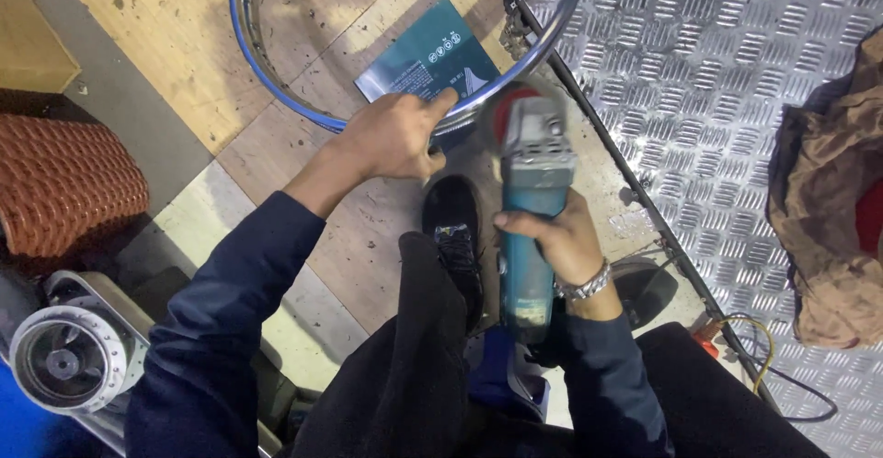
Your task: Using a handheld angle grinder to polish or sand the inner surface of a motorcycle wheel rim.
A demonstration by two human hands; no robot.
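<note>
Gripping blue angle grinder (531, 228) in right hand (561, 242) | left hand (395, 136) pressing chrome wheel rim (285, 99) on floor | risk: red disc (511, 108) near fingers, may kick, nick them

Place: a metalworking or repair workshop.
Evidence at the hands: an angle grinder (533, 210), a bare wheel rim (276, 99) just ahead.
Right of them: steel tread-plate flooring (736, 72).
Lower left: a wheel hub (64, 361).

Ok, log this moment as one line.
left hand: steadies wheel rim | right hand: grips angle grinder, disc at rim | shoe below
</note>
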